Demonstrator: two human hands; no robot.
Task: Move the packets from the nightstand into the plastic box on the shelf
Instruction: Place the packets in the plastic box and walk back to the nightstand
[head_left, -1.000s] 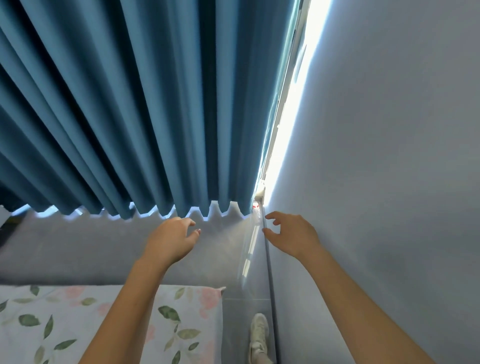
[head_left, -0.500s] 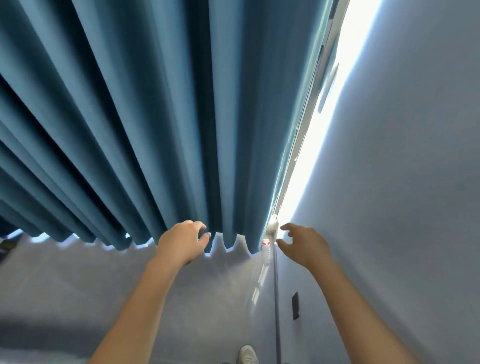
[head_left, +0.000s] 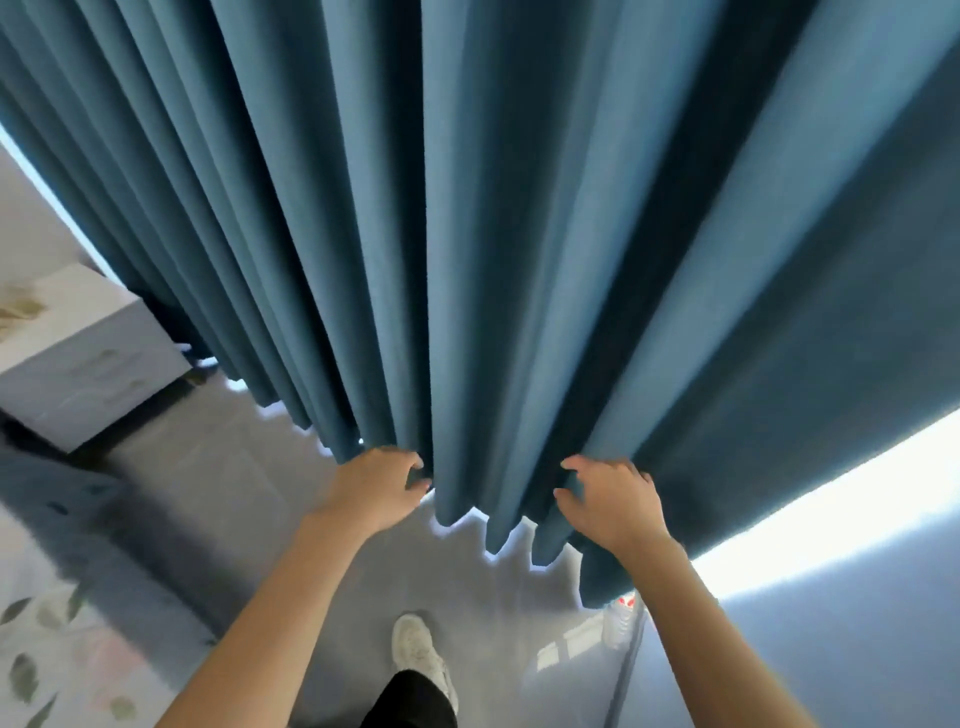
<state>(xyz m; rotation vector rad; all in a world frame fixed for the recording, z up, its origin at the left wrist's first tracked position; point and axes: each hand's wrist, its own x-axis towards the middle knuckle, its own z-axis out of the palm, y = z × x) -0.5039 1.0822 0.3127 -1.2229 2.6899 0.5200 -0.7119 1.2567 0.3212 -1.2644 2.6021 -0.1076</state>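
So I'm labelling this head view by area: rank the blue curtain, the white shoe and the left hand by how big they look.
1. blue curtain, by far.
2. left hand and white shoe look alike; the hand is nearer the camera, so unranked.

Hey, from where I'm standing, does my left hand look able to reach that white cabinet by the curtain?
Probably not without stepping over. The left hand is up at the blue curtain, while the white cabinet stands well off to the left across open grey floor. Nothing blocks the way; it just looks too far.
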